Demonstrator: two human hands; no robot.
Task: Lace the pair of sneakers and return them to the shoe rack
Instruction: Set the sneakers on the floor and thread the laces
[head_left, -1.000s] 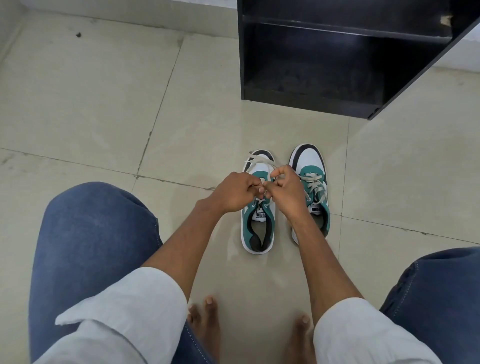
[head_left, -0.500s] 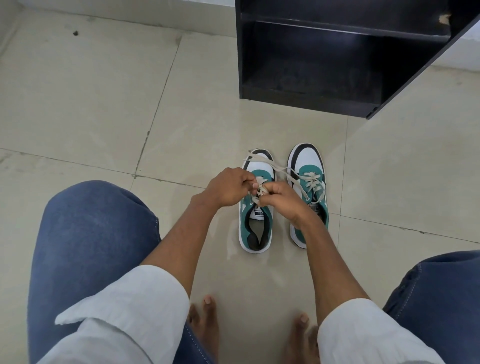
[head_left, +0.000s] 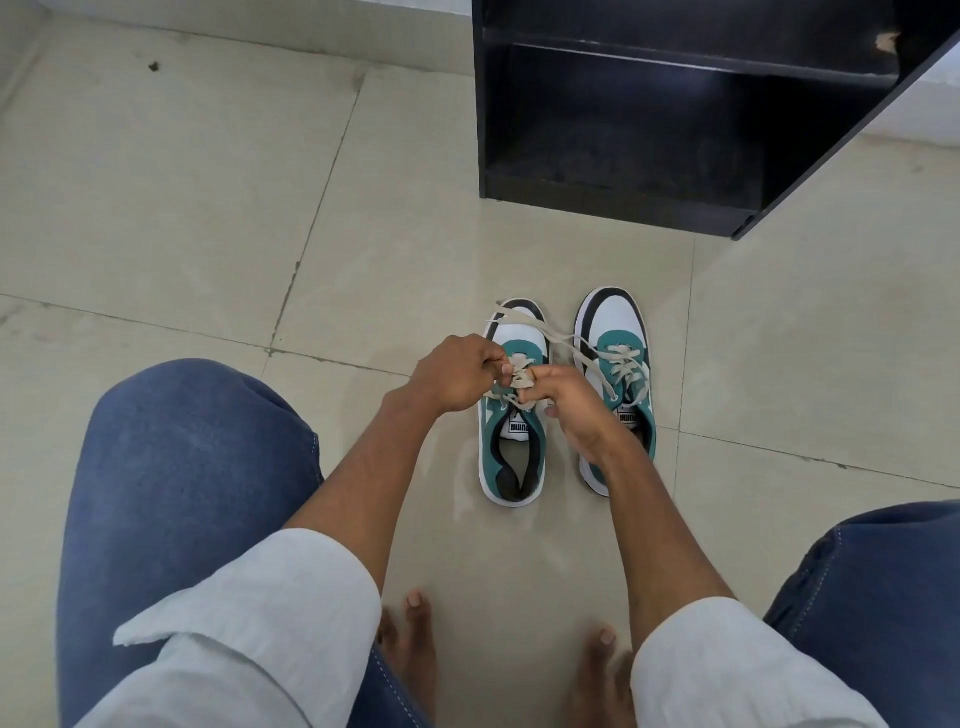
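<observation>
Two teal, white and black sneakers stand side by side on the tiled floor, toes pointing at the rack. Over the left sneaker (head_left: 511, 457) both hands meet at its tongue. My left hand (head_left: 457, 371) pinches the beige lace (head_left: 519, 376) from the left. My right hand (head_left: 576, 408) grips the same lace from the right and partly covers the right sneaker (head_left: 618, 332). Loose lace ends trail across the left toe toward the right sneaker, whose lace is threaded and lies loosely over its tongue.
A black shoe rack (head_left: 675, 119) with bare shelves stands on the floor just beyond the sneakers, its open side facing me. My knees in blue jeans frame the view left and right, and my bare feet (head_left: 415, 639) rest on the tiles below the sneakers.
Both hands shifted slightly lower over the left sneaker's tongue while working the lace. The loose lace ends swung out over the toe toward the right sneaker. The sneakers stayed in place.
</observation>
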